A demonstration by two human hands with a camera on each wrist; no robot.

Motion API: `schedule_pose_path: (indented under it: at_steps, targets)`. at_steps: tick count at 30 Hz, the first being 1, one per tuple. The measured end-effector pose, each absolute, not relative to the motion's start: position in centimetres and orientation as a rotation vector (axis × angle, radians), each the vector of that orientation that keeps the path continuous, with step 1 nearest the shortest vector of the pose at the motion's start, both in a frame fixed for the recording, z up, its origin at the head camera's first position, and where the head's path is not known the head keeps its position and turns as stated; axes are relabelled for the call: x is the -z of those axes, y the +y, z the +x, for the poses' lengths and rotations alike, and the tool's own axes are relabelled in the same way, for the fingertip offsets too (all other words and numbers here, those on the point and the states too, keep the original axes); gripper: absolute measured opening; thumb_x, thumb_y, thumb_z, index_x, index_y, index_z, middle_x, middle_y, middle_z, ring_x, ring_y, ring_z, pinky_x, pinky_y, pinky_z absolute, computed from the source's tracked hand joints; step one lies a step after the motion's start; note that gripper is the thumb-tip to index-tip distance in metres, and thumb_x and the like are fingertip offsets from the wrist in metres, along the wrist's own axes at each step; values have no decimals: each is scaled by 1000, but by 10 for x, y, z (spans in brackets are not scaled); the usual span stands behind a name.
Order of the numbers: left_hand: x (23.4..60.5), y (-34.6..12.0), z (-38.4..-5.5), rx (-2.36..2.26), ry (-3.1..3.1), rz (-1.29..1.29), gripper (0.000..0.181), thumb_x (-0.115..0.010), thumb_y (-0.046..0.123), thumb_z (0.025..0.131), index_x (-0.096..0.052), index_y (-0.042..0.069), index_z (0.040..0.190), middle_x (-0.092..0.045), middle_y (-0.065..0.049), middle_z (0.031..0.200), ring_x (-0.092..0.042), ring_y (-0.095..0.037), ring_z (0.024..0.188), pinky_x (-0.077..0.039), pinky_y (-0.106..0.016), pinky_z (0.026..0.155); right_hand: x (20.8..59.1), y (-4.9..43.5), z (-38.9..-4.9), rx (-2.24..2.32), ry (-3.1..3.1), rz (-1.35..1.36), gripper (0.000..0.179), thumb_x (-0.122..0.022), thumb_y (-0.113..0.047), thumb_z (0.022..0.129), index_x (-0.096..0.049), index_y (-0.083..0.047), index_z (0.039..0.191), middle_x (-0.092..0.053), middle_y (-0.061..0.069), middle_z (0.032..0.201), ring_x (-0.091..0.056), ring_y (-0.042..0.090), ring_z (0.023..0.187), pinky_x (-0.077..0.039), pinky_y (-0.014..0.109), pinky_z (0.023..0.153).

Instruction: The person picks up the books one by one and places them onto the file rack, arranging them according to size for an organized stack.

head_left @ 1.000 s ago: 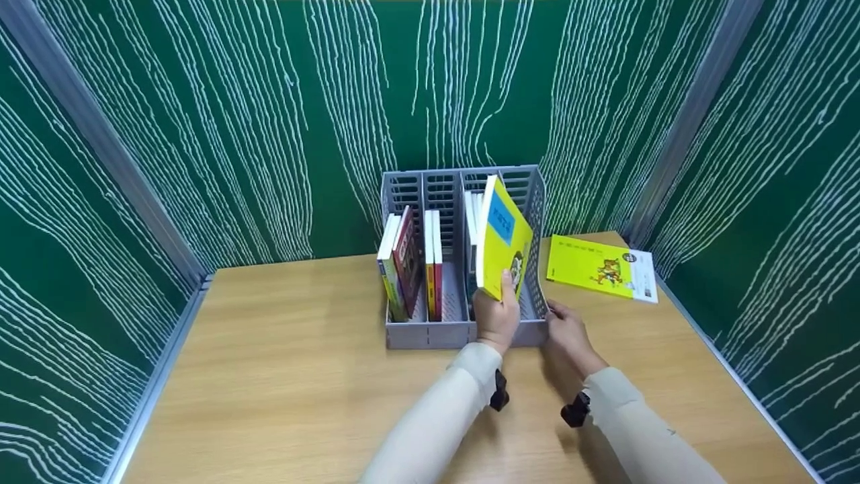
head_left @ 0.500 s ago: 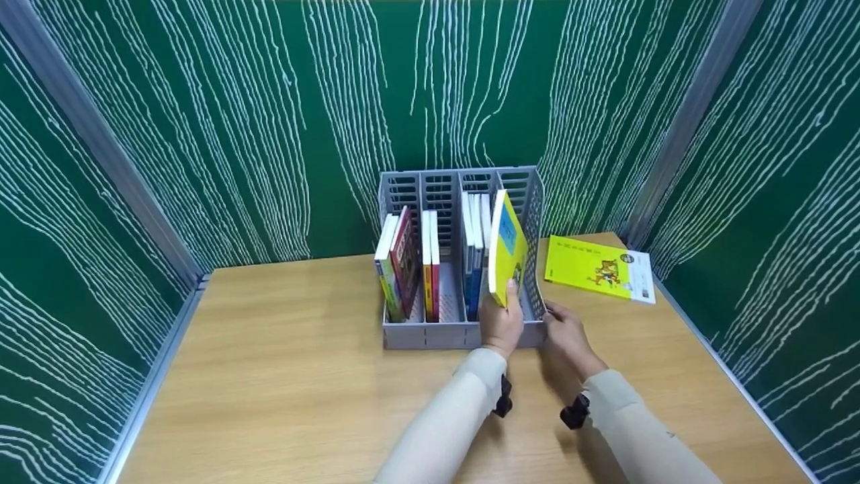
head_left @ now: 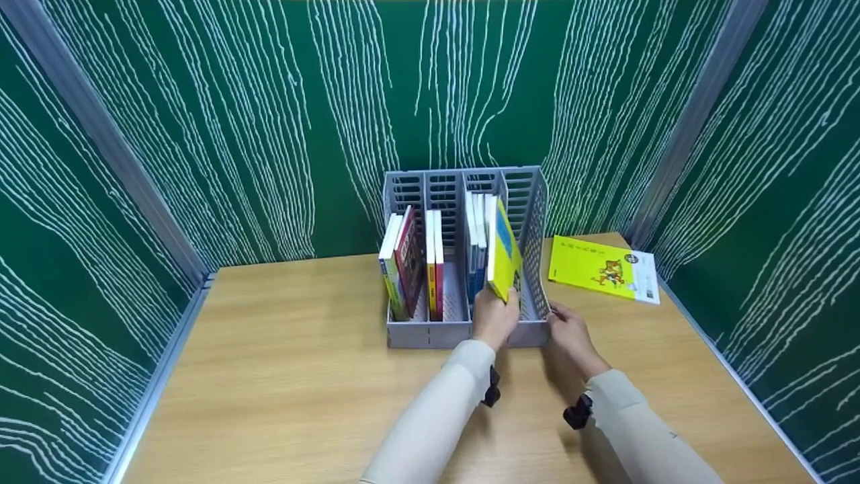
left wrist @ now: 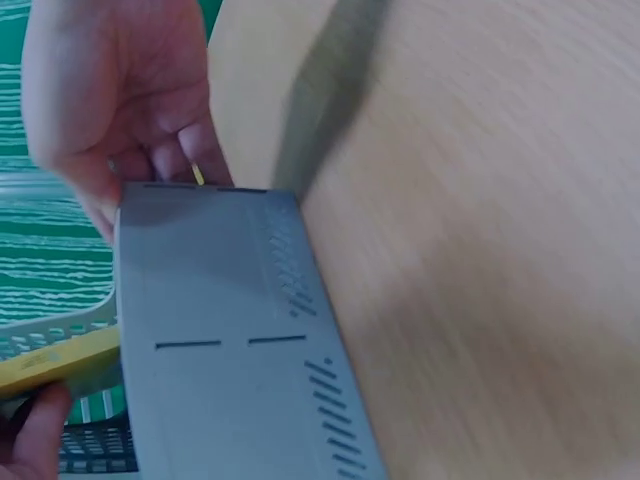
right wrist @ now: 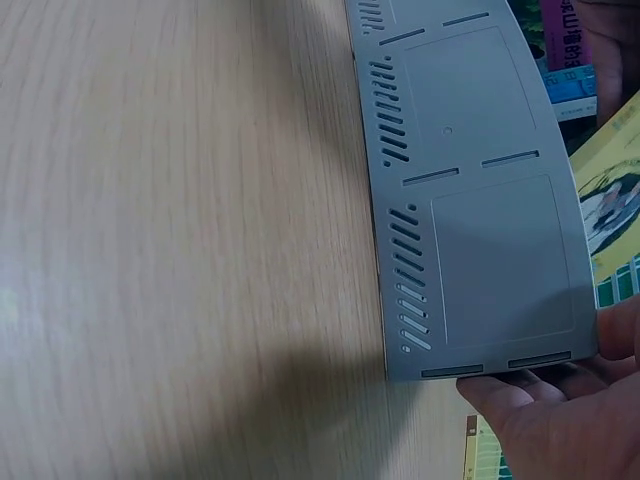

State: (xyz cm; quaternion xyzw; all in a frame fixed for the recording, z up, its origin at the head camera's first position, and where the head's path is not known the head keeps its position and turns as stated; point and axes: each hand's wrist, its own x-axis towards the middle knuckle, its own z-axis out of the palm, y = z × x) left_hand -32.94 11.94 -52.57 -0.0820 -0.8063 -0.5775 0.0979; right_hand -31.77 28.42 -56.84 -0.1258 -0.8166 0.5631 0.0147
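In the head view my left hand (head_left: 496,317) grips a yellow book (head_left: 502,259) by its lower near end. The book is upright and slightly tilted, at the rightmost compartment of a grey file organizer (head_left: 430,335). It has a blue panel and white page edges. My right hand (head_left: 572,339) holds the organizer's front right corner. In the right wrist view, that right hand (right wrist: 570,425) has its thumb over the rim and its fingers at the end wall. The left wrist view catches the left thumb (left wrist: 42,430) against the yellow book (left wrist: 60,362).
Upright books fill parts of the other compartments: a maroon book (head_left: 407,262) at left, a red-spined book (head_left: 439,269), and several blue-spined books (head_left: 477,262). Another yellow book (head_left: 601,267) lies flat on the wooden table (head_left: 282,376) at right. Green patterned walls (head_left: 349,134) enclose the table.
My left hand has lowered the yellow book toward the rightmost compartment, and its cover has turned more edge-on. The right hand stays at the organizer's corner.
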Motion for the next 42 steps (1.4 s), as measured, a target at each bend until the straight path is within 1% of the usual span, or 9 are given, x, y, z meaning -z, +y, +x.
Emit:
schedule_pose_path:
  at_steps: [4,8,11,18,25,29,34,38,42]
  targets:
    - [520,117,-334,1697,-2498,-280,35,-59,11,107,-65,-1,140,-78,-17,127,-77,-23,108,-65,-37,89,568,284,-316,-1767,-2531,-391,51,-38,-8,113,-41,11,160,-42,36,165,-34,48,160,-25,56,135]
    - [515,116,-338,1657,-2546,-319,25,-60,11,109,-71,-2,128,-80,-17,116,-74,-19,96,-64,-35,82,567,283,-315,-1742,-2536,-373,51,-39,-8,113,-41,11,160,-43,37,163,-35,49,159,-26,57,134]
    - [512,115,-340,1603,-2562,-330,20,-62,10,109,-73,-1,122,-80,-16,114,-73,-18,95,-63,-35,83,568,282,-316,-1741,-2529,-362,50,-39,-7,112,-43,11,159,-44,37,162,-36,49,158,-26,57,134]
    - [507,107,-342,1556,-2608,-323,19,-69,13,107,-75,2,121,-81,-14,115,-77,-20,100,-64,-33,85,569,280,-316,-1816,-2489,-366,51,-38,-7,113,-40,10,161,-41,36,165,-34,48,160,-26,55,135]
    - [509,91,-342,1395,-2688,-455,32,-71,19,107,-73,-1,131,-80,-17,125,-78,-27,115,-64,-38,99,563,282,-314,-1815,-2510,-352,50,-40,-6,114,-40,12,161,-45,39,161,-42,49,154,-33,56,132]
    - [512,67,-335,1267,-2755,-579,30,-71,20,107,-74,2,130,-80,-14,124,-77,-27,113,-64,-37,99,557,292,-313,-1716,-2628,-300,53,-43,-14,115,-38,10,162,-46,38,161,-45,49,151,-36,58,130]
    - [521,21,-329,972,-2724,-766,26,-70,20,106,-75,1,123,-81,-14,118,-79,-28,106,-65,-38,96,548,312,-316,-1501,-2755,-175,58,-45,-22,116,-36,12,162,-42,39,163,-42,54,153,-34,61,130]
    - [529,-17,-329,751,-2650,-786,22,-71,21,105,-76,2,114,-81,-13,110,-79,-29,99,-66,-41,91,539,327,-321,-1397,-2795,-71,58,-44,-21,117,-33,14,161,-40,41,162,-42,57,152,-38,63,126]
    - [537,-45,-330,611,-2642,-780,22,-73,23,104,-74,2,110,-78,-12,104,-76,-28,95,-66,-42,86,530,339,-324,-1396,-2853,-70,62,-42,-25,118,-25,11,166,-32,40,167,-38,57,155,-40,65,125]
